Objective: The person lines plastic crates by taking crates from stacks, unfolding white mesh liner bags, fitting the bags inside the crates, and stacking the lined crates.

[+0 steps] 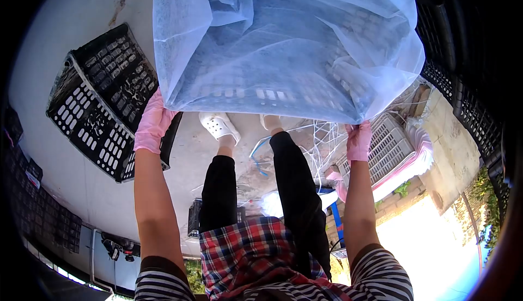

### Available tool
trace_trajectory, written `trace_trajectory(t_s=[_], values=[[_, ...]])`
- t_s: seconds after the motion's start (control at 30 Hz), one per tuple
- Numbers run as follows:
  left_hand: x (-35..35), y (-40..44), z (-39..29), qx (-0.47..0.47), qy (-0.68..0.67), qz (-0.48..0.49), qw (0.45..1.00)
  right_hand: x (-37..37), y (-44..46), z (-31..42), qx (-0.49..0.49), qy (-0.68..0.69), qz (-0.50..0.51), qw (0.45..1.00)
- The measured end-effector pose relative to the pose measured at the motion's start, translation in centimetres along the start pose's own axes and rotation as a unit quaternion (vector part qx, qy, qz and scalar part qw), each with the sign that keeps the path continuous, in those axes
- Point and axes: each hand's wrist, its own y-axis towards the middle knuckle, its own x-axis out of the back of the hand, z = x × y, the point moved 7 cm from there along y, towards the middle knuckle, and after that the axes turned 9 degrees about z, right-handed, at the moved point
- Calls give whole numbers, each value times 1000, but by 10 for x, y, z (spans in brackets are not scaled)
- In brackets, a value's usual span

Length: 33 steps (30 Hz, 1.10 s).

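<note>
A thin, whitish translucent sheet (272, 44) is spread over a crate whose slotted wall shows faintly through it. My left hand (154, 120), in a pink glove, grips the sheet's near left corner. At the near right corner, my right hand (359, 139), also in a pink glove, holds the sheet's edge with its fingers closed. The near edge runs taut between the two hands, and folds gather at the right side. Parts of the fingers are hidden by the sheet.
Black slotted crates (103, 99) stand on the floor at the left. A light grey crate (384, 151) with pinkish-white sheets lies at the right, near tangled white straps (324, 145). More dark crates (463, 94) line the right edge. A white shoe (219, 126) is below the sheet.
</note>
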Motion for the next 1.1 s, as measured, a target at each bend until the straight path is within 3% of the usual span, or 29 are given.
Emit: trace_trajectory(t_s=[0.07, 0.13, 0.17, 0.2, 0.27, 0.33, 0.4, 0.47, 0.53, 0.6, 0.63, 0.67, 0.73, 0.8, 0.83, 0.87, 0.9, 0.93, 1.0, 1.07, 1.1], values=[[2, -2, -4, -9, 15, -2, 1000, 4, -5, 11, 103, -114, 15, 988], [0, -2, -5, 4, 35, 10, 999, 9, -20, 15, 110, -181, -21, 977], [-10, -7, -7, -5, 59, -47, 997, 1, -30, 26, 129, -221, -32, 966], [-9, -10, -8, -3, 60, -45, 997, -3, -38, 35, 146, -261, -43, 953], [-13, -12, -13, -15, 215, -55, 975, 2, -42, 40, 146, -284, -47, 947], [-8, -20, -19, -58, 294, -110, 948, -12, -58, 58, 259, -312, 2, 914], [-16, -37, -28, -112, 346, -156, 918, -32, -76, 71, 238, -375, 1, 896], [-12, -53, -38, -131, 389, -205, 889, -52, -83, 71, 161, -168, 40, 972], [-39, -67, -46, -108, 386, -229, 887, -65, -78, 62, 129, -66, 52, 988], [-68, -80, -50, -149, 148, -166, 964, -95, -78, 75, 111, 15, 110, 988], [-81, -83, -60, -156, 143, -158, 965, -113, -83, 84, 71, 95, 168, 979], [-97, -82, -66, -160, 9, -89, 983, -126, -89, 106, 80, 95, 173, 977], [-141, -75, -81, -123, -127, 39, 984, -156, -93, 137, -4, 308, 157, 938], [-228, -72, -96, -39, -99, 192, 976, -165, -90, 176, 10, 243, 185, 952], [-249, -61, -101, -22, -57, 201, 978, -169, -73, 200, -33, 296, 303, 906], [-287, -63, -116, -39, -20, 233, 971, -187, -75, 232, 10, 268, 283, 921], [-292, -53, -127, -54, -48, 171, 983, -207, -79, 266, 52, 238, 261, 934], [-304, -55, -148, -112, -53, 185, 975, -254, -131, 307, 45, 279, 375, 883], [-318, -71, -185, -187, -61, 201, 960, -269, -134, 365, 146, 258, 350, 889], [-321, -107, -210, -273, -139, 190, 933, -291, -163, 400, 183, 226, 389, 874], [-312, -137, -220, -371, 6, 80, 925, -301, -180, 417, 214, 195, 414, 863]])
